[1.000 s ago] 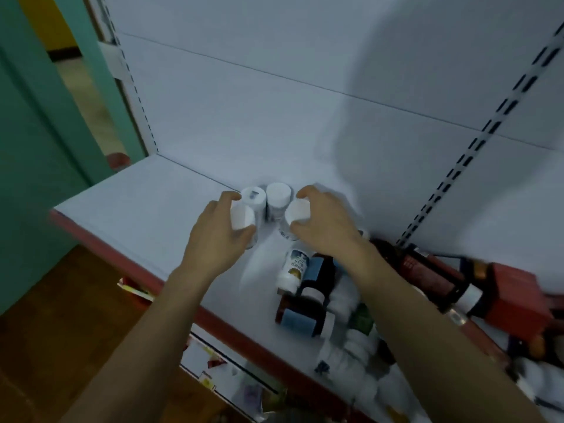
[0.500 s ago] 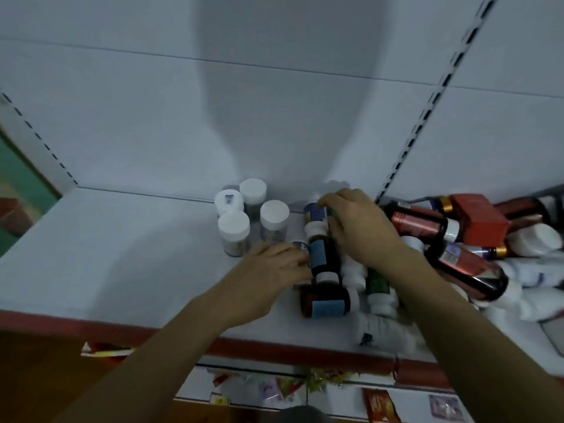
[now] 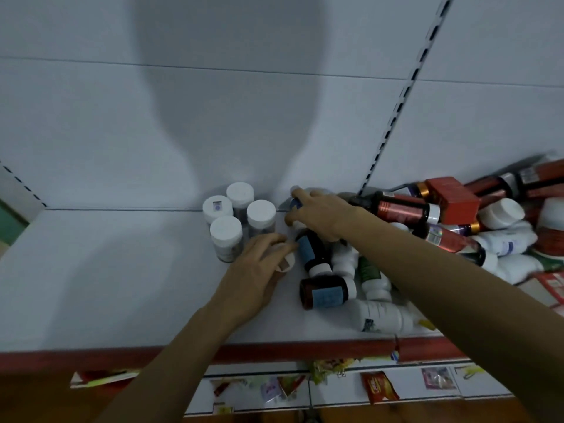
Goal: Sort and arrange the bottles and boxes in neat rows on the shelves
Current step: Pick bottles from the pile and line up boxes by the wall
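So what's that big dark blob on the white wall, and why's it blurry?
Head view: the blob is a shadow on the back panel, likely the person's own, light coming from behind; head view: dim, bluish light, no glare; head view: the left hand and lower-shelf packets look smeared, probably motion blur.

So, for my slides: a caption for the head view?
Left hand grips a white bottle, right hand a blue-labelled bottle, from the toppled pile beside four upright white-capped jars.

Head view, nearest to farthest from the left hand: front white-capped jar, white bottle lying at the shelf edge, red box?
1. Front white-capped jar, just left of the left hand.
2. White lying bottle, front right.
3. Red box, far right, at the back.
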